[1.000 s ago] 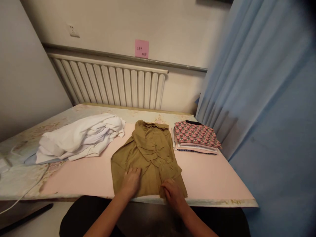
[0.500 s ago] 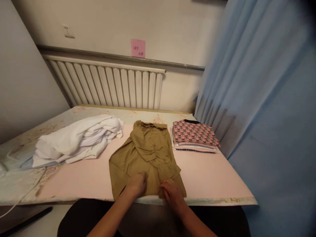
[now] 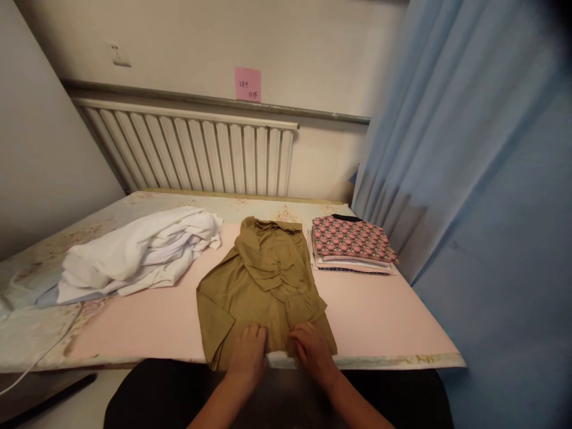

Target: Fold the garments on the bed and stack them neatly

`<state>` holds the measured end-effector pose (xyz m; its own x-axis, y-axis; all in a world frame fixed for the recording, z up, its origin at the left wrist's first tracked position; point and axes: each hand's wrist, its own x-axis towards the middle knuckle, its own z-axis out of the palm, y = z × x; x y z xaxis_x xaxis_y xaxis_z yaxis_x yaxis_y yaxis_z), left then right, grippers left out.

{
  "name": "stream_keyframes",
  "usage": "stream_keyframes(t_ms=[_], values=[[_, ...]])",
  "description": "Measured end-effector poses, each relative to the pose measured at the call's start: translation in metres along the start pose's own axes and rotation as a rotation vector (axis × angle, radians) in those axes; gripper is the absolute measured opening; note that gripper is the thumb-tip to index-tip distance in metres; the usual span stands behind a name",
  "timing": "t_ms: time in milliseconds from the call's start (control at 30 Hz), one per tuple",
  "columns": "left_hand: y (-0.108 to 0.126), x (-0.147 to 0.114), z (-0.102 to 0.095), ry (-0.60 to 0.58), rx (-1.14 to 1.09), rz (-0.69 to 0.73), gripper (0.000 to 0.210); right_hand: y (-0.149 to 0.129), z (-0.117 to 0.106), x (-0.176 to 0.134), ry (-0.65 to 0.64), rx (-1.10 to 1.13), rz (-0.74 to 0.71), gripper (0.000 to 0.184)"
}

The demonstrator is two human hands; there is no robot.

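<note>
An olive-brown garment (image 3: 268,274) with gathered, ruffled fabric lies partly folded in front of me, its lower edge at the table's front. My left hand (image 3: 249,353) is closed on the cloth left of centre at that edge, with curled fingers over the fabric and the thumb side facing inward. Just to the right, my right hand (image 3: 313,351) pinches the same edge between thumb and fingers. A narrow gap separates the hands, and the cloth between them dips slightly.
A pink sheet (image 3: 370,316) covers part of the floral-patterned tabletop (image 3: 31,333). Heaped white clothing (image 3: 134,253) lies at left. Folded clothes stand at right, topped by a pink patterned garment (image 3: 351,239). A blue curtain (image 3: 473,179) borders the right side; a radiator (image 3: 201,149) stands behind.
My left hand has shifted slightly down toward the table edge and turned, its fingers now over the cloth. My right hand has stayed at the hem.
</note>
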<state>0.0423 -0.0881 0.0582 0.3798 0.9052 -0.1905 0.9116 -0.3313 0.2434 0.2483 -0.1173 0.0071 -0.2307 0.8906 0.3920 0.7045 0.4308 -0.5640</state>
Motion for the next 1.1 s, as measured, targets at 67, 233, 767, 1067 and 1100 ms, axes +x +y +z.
stream_keyframes(t_ms=[67,233,767,1067,1100], values=[[-0.003,0.000,0.003,-0.015,-0.003,0.011,0.038,0.000,-0.001,0.000,0.002,0.006,-0.001,0.036],[-0.011,0.003,0.001,-0.043,-0.115,0.001,0.027,0.001,0.001,0.001,0.007,0.011,-0.008,0.036],[0.003,-0.002,-0.001,-0.002,-0.296,0.093,0.023,0.000,0.000,0.001,0.002,0.008,0.007,0.031],[-0.055,-0.015,0.016,0.464,-0.480,-0.131,0.028,-0.003,-0.001,0.000,0.020,0.042,0.015,0.025],[-0.068,-0.016,0.016,0.535,-0.439,-0.198,0.030,-0.001,-0.002,-0.001,0.047,0.056,0.022,0.024]])
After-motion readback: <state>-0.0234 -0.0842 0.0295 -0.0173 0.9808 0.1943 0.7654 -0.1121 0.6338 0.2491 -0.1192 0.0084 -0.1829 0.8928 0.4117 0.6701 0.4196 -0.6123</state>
